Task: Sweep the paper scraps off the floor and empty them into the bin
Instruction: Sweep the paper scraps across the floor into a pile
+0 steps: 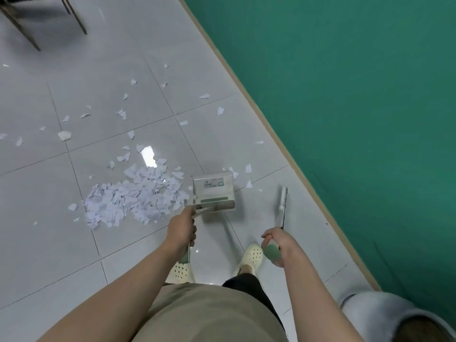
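A heap of white paper scraps [133,198] lies on the grey tiled floor, with loose scraps [64,135] scattered beyond it. My left hand [181,227] grips the handle of a pale dustpan [214,192], which stands just right of the heap. My right hand [276,243] is closed on the green end of a broom handle; the broom head [282,206] rests on the floor to the right of the dustpan. A grey bin [394,317] shows at the bottom right corner.
A green wall [345,95] with a pale skirting board runs diagonally along the right. Dark chair legs [29,25] stand at the top left. My feet in cream perforated shoes [251,255] are just behind the hands.
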The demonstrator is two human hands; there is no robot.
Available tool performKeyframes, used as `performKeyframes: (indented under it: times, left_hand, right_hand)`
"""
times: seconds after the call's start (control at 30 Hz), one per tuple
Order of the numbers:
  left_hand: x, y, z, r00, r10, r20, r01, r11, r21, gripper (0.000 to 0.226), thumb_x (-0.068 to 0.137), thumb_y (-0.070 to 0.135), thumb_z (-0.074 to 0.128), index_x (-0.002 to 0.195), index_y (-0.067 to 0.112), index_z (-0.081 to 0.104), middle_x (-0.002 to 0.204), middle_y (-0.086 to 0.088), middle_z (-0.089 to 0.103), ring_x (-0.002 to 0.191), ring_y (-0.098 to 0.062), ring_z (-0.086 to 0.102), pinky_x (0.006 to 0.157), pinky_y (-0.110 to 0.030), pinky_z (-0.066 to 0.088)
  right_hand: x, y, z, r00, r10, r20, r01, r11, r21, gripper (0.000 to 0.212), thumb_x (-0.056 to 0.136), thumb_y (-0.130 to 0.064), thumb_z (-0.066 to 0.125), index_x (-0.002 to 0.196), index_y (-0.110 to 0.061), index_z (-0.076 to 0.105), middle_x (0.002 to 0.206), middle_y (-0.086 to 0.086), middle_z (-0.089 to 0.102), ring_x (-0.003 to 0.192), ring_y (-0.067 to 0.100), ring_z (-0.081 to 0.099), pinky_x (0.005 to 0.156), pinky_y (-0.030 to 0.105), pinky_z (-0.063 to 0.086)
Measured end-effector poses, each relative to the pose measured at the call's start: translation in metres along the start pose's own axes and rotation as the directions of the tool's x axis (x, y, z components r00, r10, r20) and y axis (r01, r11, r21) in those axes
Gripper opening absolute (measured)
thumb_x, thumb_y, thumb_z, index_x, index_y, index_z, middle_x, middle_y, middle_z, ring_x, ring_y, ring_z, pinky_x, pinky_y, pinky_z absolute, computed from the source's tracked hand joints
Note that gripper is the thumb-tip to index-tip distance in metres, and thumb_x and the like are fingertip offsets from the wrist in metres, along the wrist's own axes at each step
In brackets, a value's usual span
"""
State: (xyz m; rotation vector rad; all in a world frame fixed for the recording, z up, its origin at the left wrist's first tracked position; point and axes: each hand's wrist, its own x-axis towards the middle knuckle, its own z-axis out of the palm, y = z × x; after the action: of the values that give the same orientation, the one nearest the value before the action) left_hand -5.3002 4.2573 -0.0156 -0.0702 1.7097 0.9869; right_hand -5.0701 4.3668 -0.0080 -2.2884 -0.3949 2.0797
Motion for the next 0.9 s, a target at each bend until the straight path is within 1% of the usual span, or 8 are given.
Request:
performKeyframes:
  times: [0.1, 0.17, 0.23, 0.4, 0.5, 0.6, 0.77, 0.9]
  left_hand:
    - [0.006, 0.006, 0.010, 0.998, -0.019, -0.066, 0.017, 0.999, -0.032, 0.026, 0.094, 0.032, 0.044, 0.073, 0.020, 0.035, 0.059, -0.002, 0.030, 0.048, -0.016, 0.023, 0.049, -0.029, 0.022]
    - [0.008, 0.008, 0.019, 0.991, -0.037, -0.131, 0.023, 0.994, -0.107, 0.024, 0.095, 0.033, 0.042, 0.076, 0.019, 0.036, 0.060, -0.002, 0.031, 0.048, -0.016, 0.024, 0.049, -0.029, 0.023]
    - [0.008, 0.010, 0.032, 0.975, -0.065, -0.211, 0.021, 0.979, -0.204, 0.024, 0.096, 0.033, 0.041, 0.078, 0.017, 0.038, 0.058, -0.001, 0.032, 0.047, -0.017, 0.025, 0.048, -0.030, 0.025]
    - [0.010, 0.026, 0.070, 0.939, -0.143, -0.313, 0.003, 0.913, -0.408, 0.016, 0.092, 0.030, 0.044, 0.083, 0.019, 0.038, 0.056, 0.001, 0.027, 0.044, -0.015, 0.023, 0.047, -0.026, 0.024]
    - [0.010, 0.037, 0.091, 0.916, -0.148, -0.374, -0.038, 0.894, -0.447, 0.014, 0.091, 0.028, 0.045, 0.082, 0.019, 0.039, 0.061, -0.002, 0.029, 0.046, -0.016, 0.024, 0.048, -0.027, 0.025]
    - [0.007, 0.045, 0.109, 0.892, -0.131, -0.433, -0.094, 0.883, -0.460, 0.012, 0.091, 0.028, 0.044, 0.083, 0.018, 0.044, 0.058, 0.001, 0.029, 0.048, -0.016, 0.025, 0.049, -0.028, 0.026]
    - [0.013, 0.062, 0.132, 0.882, -0.096, -0.461, -0.137, 0.884, -0.447, 0.015, 0.091, 0.029, 0.044, 0.091, 0.016, 0.051, 0.056, 0.002, 0.032, 0.046, -0.014, 0.028, 0.050, -0.027, 0.028]
    - [0.020, 0.074, 0.154, 0.900, -0.069, -0.430, -0.131, 0.898, -0.419, 0.024, 0.093, 0.032, 0.045, 0.094, 0.013, 0.059, 0.061, -0.001, 0.035, 0.050, -0.015, 0.030, 0.051, -0.029, 0.031]
  right_hand:
    - [0.013, 0.000, 0.030, 0.996, 0.054, 0.072, -0.036, 0.971, -0.234, 0.011, 0.080, 0.001, 0.049, 0.085, -0.007, 0.055, 0.067, 0.005, 0.048, 0.047, 0.015, 0.049, 0.044, 0.022, 0.044]
    - [0.015, 0.000, 0.048, 0.979, 0.116, 0.170, -0.048, 0.932, -0.360, 0.012, 0.073, 0.006, 0.046, 0.078, -0.003, 0.053, 0.064, 0.009, 0.048, 0.051, 0.020, 0.048, 0.045, 0.025, 0.044]
    - [0.013, -0.012, 0.056, 0.953, 0.150, 0.262, -0.034, 0.915, -0.401, 0.015, 0.074, 0.009, 0.043, 0.071, -0.004, 0.048, 0.056, 0.007, 0.045, 0.043, 0.019, 0.045, 0.041, 0.024, 0.040]
    - [0.030, -0.086, 0.029, 0.893, 0.186, 0.410, -0.073, 0.958, -0.276, 0.027, 0.083, 0.007, 0.050, 0.068, -0.014, 0.041, 0.052, 0.000, 0.036, 0.033, 0.010, 0.036, 0.031, 0.020, 0.033]
    - [0.025, -0.112, 0.010, 0.854, 0.191, 0.485, -0.105, 0.974, -0.199, 0.030, 0.088, 0.005, 0.047, 0.070, -0.018, 0.038, 0.055, -0.002, 0.031, 0.032, 0.009, 0.033, 0.029, 0.019, 0.031]
    - [0.010, -0.133, 0.001, 0.814, 0.189, 0.549, -0.124, 0.980, -0.153, 0.033, 0.089, 0.004, 0.043, 0.068, -0.019, 0.035, 0.048, -0.004, 0.032, 0.031, 0.006, 0.032, 0.029, 0.017, 0.031]
    - [0.004, -0.182, -0.024, 0.863, 0.053, 0.502, 0.032, 0.987, -0.158, 0.028, 0.083, 0.004, 0.049, 0.065, -0.016, 0.038, 0.047, -0.004, 0.034, 0.031, 0.008, 0.035, 0.031, 0.017, 0.033]
    - [0.017, -0.204, -0.061, 0.923, -0.058, 0.381, 0.146, 0.967, -0.208, 0.013, 0.081, 0.003, 0.051, 0.079, -0.009, 0.047, 0.047, -0.002, 0.040, 0.035, 0.011, 0.039, 0.033, 0.020, 0.034]
